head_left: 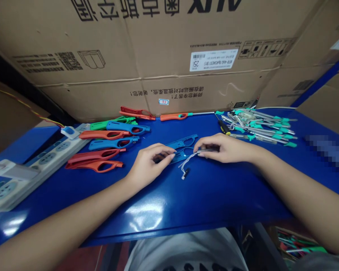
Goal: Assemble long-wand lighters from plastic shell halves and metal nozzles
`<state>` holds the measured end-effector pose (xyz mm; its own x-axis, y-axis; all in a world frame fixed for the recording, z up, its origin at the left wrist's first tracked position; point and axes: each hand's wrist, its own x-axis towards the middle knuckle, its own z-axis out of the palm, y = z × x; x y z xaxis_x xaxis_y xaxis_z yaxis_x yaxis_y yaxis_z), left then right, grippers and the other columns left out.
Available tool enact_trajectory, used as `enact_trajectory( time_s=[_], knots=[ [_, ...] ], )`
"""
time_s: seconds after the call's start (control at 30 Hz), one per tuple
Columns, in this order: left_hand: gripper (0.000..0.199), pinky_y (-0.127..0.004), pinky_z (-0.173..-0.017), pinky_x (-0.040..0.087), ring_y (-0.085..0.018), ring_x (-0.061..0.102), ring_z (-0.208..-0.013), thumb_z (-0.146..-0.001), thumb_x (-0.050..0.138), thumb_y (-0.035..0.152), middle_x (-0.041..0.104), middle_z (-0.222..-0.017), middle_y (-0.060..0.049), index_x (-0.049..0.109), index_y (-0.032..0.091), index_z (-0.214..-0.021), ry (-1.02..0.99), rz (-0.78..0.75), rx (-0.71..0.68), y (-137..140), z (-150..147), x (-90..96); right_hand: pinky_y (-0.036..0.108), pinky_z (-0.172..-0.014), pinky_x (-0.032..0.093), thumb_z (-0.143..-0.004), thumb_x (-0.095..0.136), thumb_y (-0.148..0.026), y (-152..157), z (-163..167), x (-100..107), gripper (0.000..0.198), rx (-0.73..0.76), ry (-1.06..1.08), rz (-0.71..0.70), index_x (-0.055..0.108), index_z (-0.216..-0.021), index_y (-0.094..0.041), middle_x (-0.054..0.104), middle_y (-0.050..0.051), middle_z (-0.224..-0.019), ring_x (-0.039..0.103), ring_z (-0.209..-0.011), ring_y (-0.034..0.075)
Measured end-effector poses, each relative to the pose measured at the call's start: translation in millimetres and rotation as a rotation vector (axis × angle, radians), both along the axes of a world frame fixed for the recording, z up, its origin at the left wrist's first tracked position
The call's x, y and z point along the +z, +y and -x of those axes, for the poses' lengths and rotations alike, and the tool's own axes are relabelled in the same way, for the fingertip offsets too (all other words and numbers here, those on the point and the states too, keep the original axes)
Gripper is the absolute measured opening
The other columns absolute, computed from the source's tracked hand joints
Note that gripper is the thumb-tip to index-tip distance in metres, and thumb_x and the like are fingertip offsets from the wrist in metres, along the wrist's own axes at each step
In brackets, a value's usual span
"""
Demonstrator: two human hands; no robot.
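Near the middle of the table my left hand [148, 163] is closed, thumb and fingertips pinching the end of a blue lighter shell half [183, 154]. Just behind it lies a second blue shell half [183, 141], touching or nearly touching it. To the right, my right hand [227, 148] is closed around a thin metal lighter tube, mostly hidden by the fingers. White wires [188, 160] trail from its left end, and a small black and white igniter piece [185, 174] dangles from them over the table. The wires hang close to the front shell half.
Left stand red, orange, blue and green lighter shells [101, 154] beside a power strip [53, 158]. Behind lie an assembled orange lighter [173, 117] and a screwdriver [223, 127]. At right is a pile of metal tubes with teal parts [260, 126]. A cardboard box [158, 45] walls the back.
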<state>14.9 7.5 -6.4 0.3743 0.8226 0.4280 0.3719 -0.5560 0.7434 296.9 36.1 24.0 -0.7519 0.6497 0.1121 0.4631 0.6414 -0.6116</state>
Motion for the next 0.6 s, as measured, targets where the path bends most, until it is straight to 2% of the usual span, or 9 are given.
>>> enact_trajectory(
  time_s=[0.1, 0.23, 0.37, 0.6],
  knots=[
    [0.018, -0.027, -0.073, 0.059, -0.016, 0.07, -0.079, -0.087, 0.075, 0.032, 0.074, -0.092, -0.006, 0.076, 0.018, -0.098, 0.076, -0.076, -0.046, -1.2, 1.3, 2.9, 0.024, -0.062, 0.046, -0.098, 0.057, -0.033, -2.6, 1.8, 3.5, 0.022, 0.018, 0.035, 0.106, 0.066, -0.11, -0.018, 0.067, 0.0, -0.077, 0.06, -0.067, 0.012],
    [0.032, -0.038, -0.09, 0.056, -0.023, 0.067, -0.099, -0.083, 0.079, 0.038, 0.074, -0.103, -0.007, 0.073, 0.02, -0.109, 0.23, -0.204, -0.108, -2.6, 3.0, 2.8, 0.023, -0.059, 0.042, -0.097, 0.057, -0.033, -1.6, -0.1, 5.4, 0.02, -0.048, 0.086, 0.002, 0.065, -0.109, -0.019, 0.062, -0.003, -0.07, 0.054, -0.061, 0.01],
    [0.036, -0.041, -0.096, 0.054, -0.024, 0.065, -0.109, -0.089, 0.074, 0.031, 0.072, -0.115, -0.008, 0.065, 0.02, -0.122, 0.327, -0.216, -0.158, -0.2, 5.1, -0.6, 0.022, -0.056, 0.04, -0.097, 0.057, -0.032, 0.5, -5.5, 8.6, 0.019, -0.085, 0.114, -0.05, 0.064, -0.11, -0.019, 0.061, -0.003, -0.07, 0.053, -0.06, 0.01],
    [0.03, -0.039, -0.098, 0.055, -0.022, 0.067, -0.11, -0.093, 0.062, 0.017, 0.072, -0.118, -0.009, 0.064, 0.018, -0.124, 0.436, -0.164, -0.207, 2.7, 14.3, 7.5, 0.023, -0.056, 0.04, -0.097, 0.057, -0.034, -1.3, -9.1, 13.9, 0.02, -0.135, 0.103, -0.104, 0.063, -0.109, -0.019, 0.058, -0.003, -0.068, 0.052, -0.059, 0.01]
  ],
)
